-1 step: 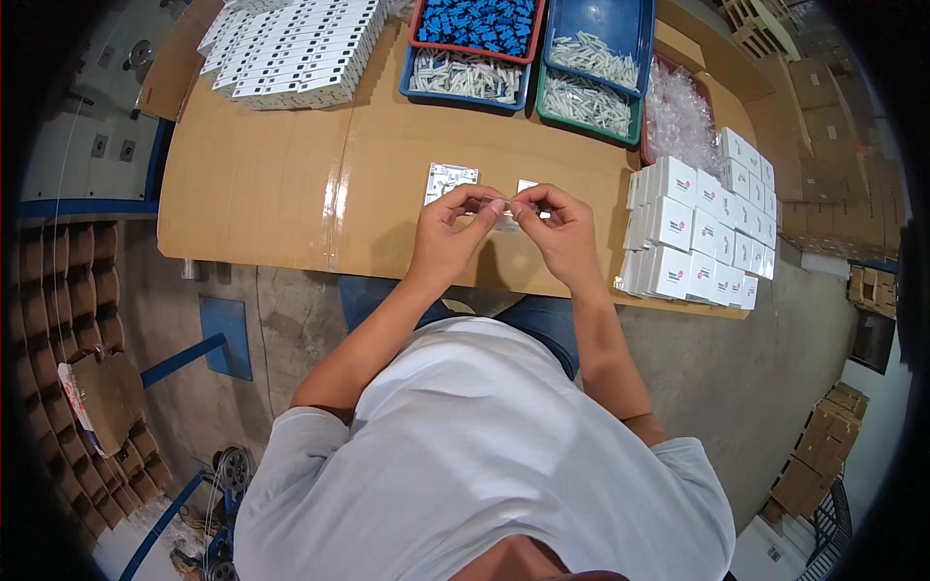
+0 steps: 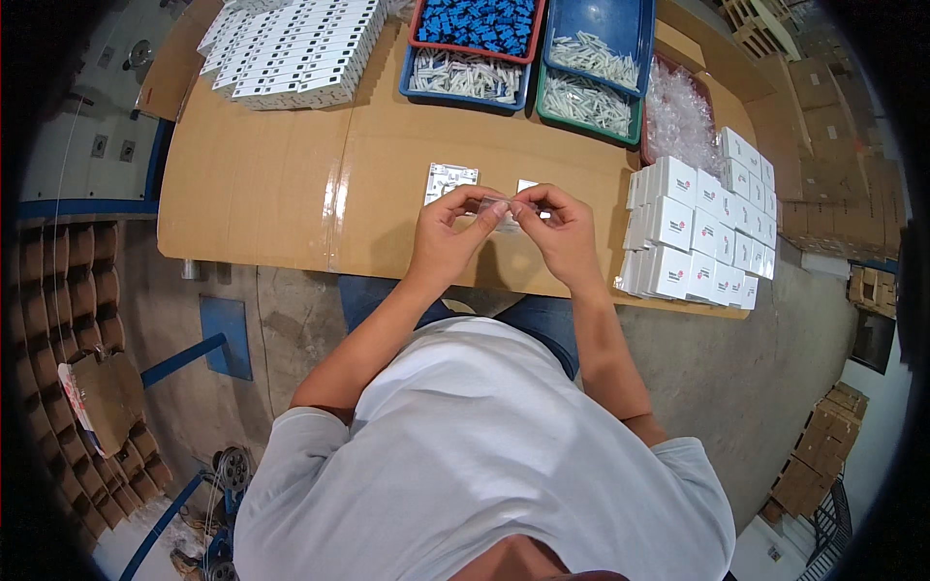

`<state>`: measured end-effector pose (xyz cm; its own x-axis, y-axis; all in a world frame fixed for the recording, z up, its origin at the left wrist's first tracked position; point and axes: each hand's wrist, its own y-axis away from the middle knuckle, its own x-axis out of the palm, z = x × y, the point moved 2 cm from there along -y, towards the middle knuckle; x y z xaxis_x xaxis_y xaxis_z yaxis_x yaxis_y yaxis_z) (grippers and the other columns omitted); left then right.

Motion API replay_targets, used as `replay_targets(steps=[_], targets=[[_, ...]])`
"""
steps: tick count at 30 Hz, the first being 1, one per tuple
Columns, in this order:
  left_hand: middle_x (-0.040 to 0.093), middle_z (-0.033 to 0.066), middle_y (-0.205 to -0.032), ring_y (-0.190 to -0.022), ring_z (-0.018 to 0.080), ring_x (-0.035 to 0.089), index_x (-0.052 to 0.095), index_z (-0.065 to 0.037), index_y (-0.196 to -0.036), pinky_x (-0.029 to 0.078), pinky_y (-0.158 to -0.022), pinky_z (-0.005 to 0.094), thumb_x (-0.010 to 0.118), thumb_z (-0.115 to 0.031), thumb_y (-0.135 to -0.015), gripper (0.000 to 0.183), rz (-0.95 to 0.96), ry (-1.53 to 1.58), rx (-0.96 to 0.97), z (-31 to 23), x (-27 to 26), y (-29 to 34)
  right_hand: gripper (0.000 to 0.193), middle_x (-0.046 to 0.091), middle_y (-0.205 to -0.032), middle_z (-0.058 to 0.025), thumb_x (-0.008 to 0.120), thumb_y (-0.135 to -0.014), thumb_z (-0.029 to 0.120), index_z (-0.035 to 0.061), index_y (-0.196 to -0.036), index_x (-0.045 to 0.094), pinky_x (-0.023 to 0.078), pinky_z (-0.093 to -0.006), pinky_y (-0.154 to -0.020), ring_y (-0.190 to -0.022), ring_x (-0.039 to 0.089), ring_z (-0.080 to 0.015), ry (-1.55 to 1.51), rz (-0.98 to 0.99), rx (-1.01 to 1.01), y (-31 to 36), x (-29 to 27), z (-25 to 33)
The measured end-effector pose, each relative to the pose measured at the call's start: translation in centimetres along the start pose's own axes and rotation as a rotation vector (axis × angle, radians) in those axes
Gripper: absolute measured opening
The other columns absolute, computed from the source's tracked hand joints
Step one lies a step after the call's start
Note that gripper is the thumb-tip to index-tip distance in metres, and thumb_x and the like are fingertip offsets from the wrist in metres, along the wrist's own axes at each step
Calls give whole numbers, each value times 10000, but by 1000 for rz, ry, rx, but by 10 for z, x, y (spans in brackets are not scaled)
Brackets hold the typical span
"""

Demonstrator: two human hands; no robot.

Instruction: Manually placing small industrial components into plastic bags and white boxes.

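Above the table's near edge, a small clear plastic bag (image 2: 507, 225) hangs between my two hands. My left hand (image 2: 453, 225) pinches its upper edge between thumb and fingers, and my right hand (image 2: 560, 230) pinches it from the other side, fingertips almost meeting. What the bag holds is too small to make out. Just beyond my left fingers lies a white moulded plastic housing (image 2: 451, 178) with its inner side up. Another white piece (image 2: 526, 185) shows behind my right fingers, mostly hidden by them.
Cardboard covers the table (image 2: 262, 203). White boxes (image 2: 693, 228) are stacked at right, with long white packs (image 2: 295, 58) at far left. Trays hold blue parts (image 2: 475, 27) and small pale pieces (image 2: 591, 102). Clear bags (image 2: 675, 111) fill a red bin.
The clear bag's film has shifted slightly at my fingertips. Both hands keep their place.
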<state>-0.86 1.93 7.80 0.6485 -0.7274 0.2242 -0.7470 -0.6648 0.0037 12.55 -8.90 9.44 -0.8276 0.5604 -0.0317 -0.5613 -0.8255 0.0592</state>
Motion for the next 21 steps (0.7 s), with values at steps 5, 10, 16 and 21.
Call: replay_targets(steps=[5, 10, 16, 21], targets=[[705, 38, -1001, -861, 81, 626, 693, -2, -1055, 497, -804, 240, 709, -77, -958, 123, 33, -33, -60, 8, -8, -3, 113, 657, -839, 18, 715, -920, 62, 6, -1018, 713, 448, -199, -634, -752, 561, -29, 26, 37, 17, -2, -5, -7], [698, 22, -1037, -774, 57, 622, 647, -36, -1187, 493, -695, 213, 660, -176, -1011, 225, 105, -221, -136, 18, -20, 2, 141, 628, -782, 9, 629, -937, 50, 13, -1050, 705, 456, -223, -548, -656, 555, -37, 99, 337, 308, -3, -10, 5], [697, 56, -1078, -771, 105, 651, 540, -101, -1342, 494, -679, 211, 416, -491, -1089, 481, 292, 225, -739, 79, -33, 37, 155, 614, -755, -15, 590, -948, 70, 22, -1057, 690, 479, -244, -538, -624, 588, -64, 148, 516, 416, 1, -3, -24], [711, 49, -1055, -865, 115, 669, 619, -93, -1293, 516, -721, 229, 502, -361, -1080, 361, 270, 284, -670, 97, -59, 34, 111, 659, -856, -47, 661, -900, 15, 4, -1010, 671, 558, -274, -665, -814, 673, -141, 217, 384, 120, -3, 10, -56]])
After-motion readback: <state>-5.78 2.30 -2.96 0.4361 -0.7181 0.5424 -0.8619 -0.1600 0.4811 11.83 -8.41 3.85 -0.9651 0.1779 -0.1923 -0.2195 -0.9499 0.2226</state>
